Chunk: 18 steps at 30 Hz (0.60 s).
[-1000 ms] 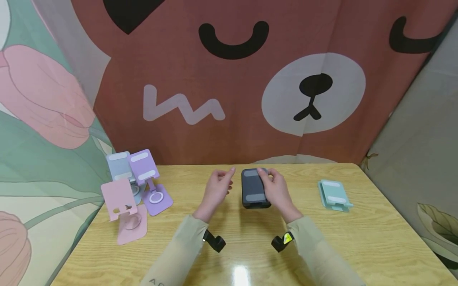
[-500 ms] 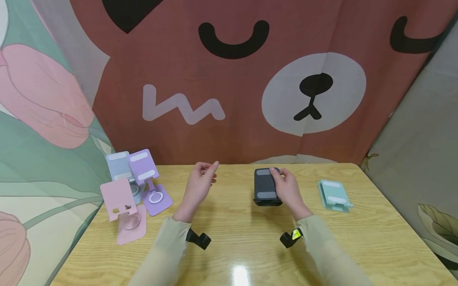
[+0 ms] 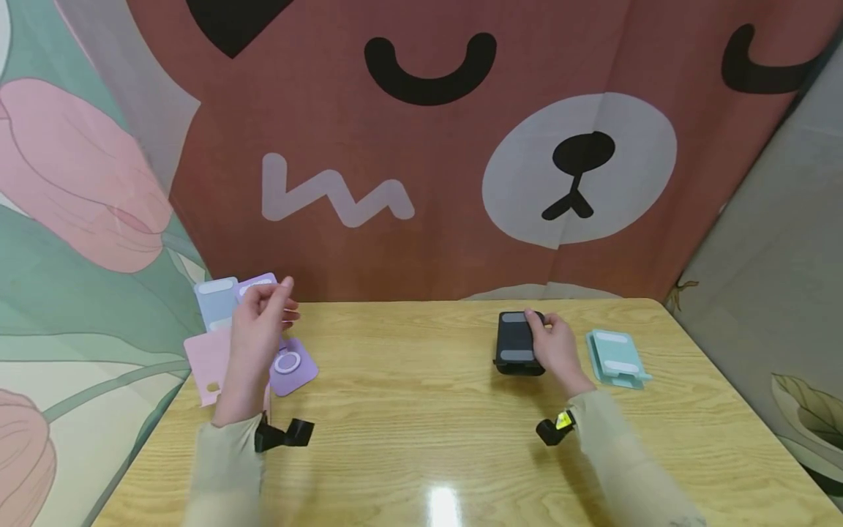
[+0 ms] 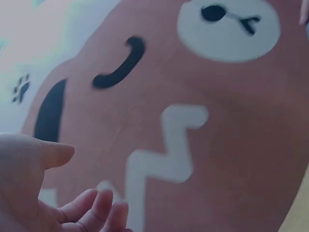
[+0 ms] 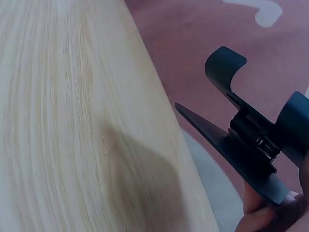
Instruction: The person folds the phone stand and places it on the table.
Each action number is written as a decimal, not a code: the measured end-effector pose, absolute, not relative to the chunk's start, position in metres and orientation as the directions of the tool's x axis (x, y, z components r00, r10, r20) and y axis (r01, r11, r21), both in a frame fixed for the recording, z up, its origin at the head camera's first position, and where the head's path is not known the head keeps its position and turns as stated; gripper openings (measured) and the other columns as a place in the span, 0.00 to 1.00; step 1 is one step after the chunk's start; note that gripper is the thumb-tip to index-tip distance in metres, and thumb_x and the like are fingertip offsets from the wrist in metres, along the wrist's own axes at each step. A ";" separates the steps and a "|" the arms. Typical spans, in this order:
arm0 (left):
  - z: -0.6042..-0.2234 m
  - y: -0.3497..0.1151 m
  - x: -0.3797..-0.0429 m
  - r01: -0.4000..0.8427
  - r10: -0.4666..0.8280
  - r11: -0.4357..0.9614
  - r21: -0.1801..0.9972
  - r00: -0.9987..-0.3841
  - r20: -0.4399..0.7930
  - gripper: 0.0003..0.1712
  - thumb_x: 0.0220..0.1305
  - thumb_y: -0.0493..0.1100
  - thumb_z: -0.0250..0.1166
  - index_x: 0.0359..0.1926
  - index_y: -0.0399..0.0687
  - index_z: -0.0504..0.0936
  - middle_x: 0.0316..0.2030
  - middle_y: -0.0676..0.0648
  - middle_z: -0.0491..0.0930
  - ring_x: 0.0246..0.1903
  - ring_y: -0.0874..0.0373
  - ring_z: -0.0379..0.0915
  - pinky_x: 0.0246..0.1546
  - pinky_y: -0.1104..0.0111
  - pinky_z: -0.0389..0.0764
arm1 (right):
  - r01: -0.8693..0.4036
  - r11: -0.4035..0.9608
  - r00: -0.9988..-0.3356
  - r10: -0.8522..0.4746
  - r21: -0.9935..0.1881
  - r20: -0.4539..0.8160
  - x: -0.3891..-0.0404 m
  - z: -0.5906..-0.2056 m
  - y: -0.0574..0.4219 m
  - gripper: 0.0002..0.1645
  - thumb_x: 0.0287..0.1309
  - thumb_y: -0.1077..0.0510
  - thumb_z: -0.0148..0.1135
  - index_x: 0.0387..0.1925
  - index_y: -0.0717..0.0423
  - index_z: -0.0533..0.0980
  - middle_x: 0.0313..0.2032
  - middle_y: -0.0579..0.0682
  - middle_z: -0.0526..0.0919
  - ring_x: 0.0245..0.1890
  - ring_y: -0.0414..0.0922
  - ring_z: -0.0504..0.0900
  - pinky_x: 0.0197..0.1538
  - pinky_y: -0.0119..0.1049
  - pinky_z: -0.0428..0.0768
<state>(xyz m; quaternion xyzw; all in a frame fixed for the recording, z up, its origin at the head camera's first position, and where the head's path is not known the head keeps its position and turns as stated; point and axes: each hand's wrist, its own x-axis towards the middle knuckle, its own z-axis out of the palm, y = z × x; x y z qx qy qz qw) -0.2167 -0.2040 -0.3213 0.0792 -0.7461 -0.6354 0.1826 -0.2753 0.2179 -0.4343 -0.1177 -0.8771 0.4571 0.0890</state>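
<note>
My right hand (image 3: 555, 348) grips a black folding phone stand (image 3: 516, 342) by its right edge, above the table at right of centre. In the right wrist view the stand (image 5: 231, 150) shows its flat base, hinge and curled lip, with fingertips under the base. My left hand (image 3: 255, 340) is over the stands at far left, fingers loosely bent and nothing in them; the left wrist view shows thumb and fingers apart. Behind that hand are a purple phone stand (image 3: 299, 377), a blue one (image 3: 216, 307) and a pink one (image 3: 205, 355), each partly hidden.
A folded mint-green phone stand (image 3: 617, 357) lies on the wooden table (image 3: 408, 410), just right of my right hand. A bear-print cloth (image 3: 421, 249) hangs behind the table's back edge. Patterned cloths also hang at both sides.
My left hand has swung left from the middle of the table to the upright stands. The right hand has carried the black phone stand right, closer to the mint-green one.
</note>
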 end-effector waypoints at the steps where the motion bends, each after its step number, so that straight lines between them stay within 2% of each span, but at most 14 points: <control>1: -0.320 -0.212 -0.216 0.112 -0.377 0.164 0.980 -0.911 0.167 0.20 0.74 0.57 0.60 0.50 0.45 0.71 0.30 0.55 0.80 0.33 0.62 0.79 0.39 0.71 0.77 | 0.122 0.563 -0.955 0.291 -0.817 0.058 -0.277 -0.435 0.220 0.35 0.76 0.34 0.44 0.43 0.66 0.70 0.41 0.65 0.78 0.37 0.56 0.78 0.38 0.44 0.76; 7: -0.326 -0.251 -0.208 0.186 -0.563 0.067 0.980 -0.804 0.191 0.12 0.71 0.50 0.66 0.45 0.51 0.74 0.29 0.55 0.80 0.29 0.64 0.78 0.35 0.75 0.75 | 0.136 0.608 -0.953 0.297 -0.782 0.065 -0.284 -0.443 0.236 0.37 0.75 0.32 0.42 0.41 0.65 0.69 0.37 0.62 0.75 0.34 0.55 0.74 0.34 0.44 0.72; 11: -0.336 -0.264 -0.199 0.219 -0.660 0.151 0.964 -0.703 0.263 0.10 0.69 0.49 0.68 0.44 0.53 0.77 0.35 0.55 0.77 0.37 0.64 0.73 0.41 0.73 0.70 | 0.151 0.617 -0.952 0.303 -0.772 0.056 -0.288 -0.444 0.245 0.39 0.74 0.30 0.41 0.43 0.66 0.69 0.36 0.62 0.74 0.33 0.55 0.73 0.34 0.44 0.71; 14: -0.344 -0.270 -0.193 0.173 -0.706 0.252 0.952 -0.641 0.303 0.11 0.69 0.51 0.68 0.46 0.54 0.78 0.39 0.58 0.74 0.43 0.66 0.68 0.43 0.71 0.66 | 0.156 0.625 -0.952 0.302 -0.765 0.053 -0.291 -0.443 0.249 0.41 0.74 0.29 0.40 0.45 0.67 0.70 0.38 0.63 0.75 0.34 0.56 0.73 0.35 0.45 0.72; 18: -0.351 -0.282 -0.190 0.079 -0.723 0.282 0.956 -0.638 0.266 0.14 0.69 0.54 0.67 0.48 0.58 0.75 0.42 0.61 0.70 0.46 0.68 0.64 0.48 0.69 0.64 | 0.169 0.634 -0.953 0.302 -0.754 0.039 -0.293 -0.439 0.253 0.44 0.74 0.29 0.39 0.50 0.69 0.70 0.42 0.66 0.76 0.38 0.58 0.74 0.39 0.48 0.73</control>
